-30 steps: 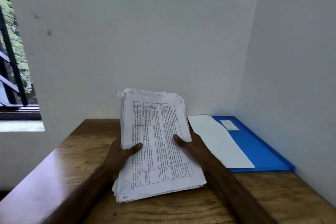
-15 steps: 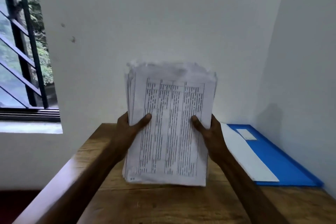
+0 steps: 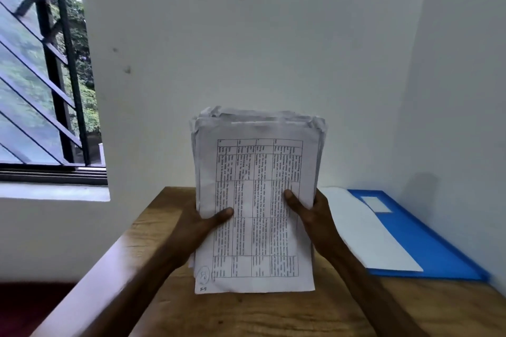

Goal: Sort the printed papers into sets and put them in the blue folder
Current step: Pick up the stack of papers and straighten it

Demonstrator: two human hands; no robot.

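Note:
A thick stack of printed papers (image 3: 257, 172) with a ruled table on the top sheet stands almost upright in the middle of the view, its lower edge near the wooden table (image 3: 246, 314). My left hand (image 3: 200, 227) grips its left edge, thumb across the front. My right hand (image 3: 315, 216) grips the right edge the same way. The blue folder (image 3: 427, 249) lies flat at the right, beside the wall, with a white sheet (image 3: 364, 230) lying over its left part and a small white label near its far end.
White walls close off the table at the back and the right. A window with black bars (image 3: 52, 76) and a sill is at the left. The table's rounded left edge (image 3: 90, 279) drops off to a dark red floor.
The stack was tipped up from lying slanted on the table to nearly upright, held by both hands. My view has also risen and shows more window.

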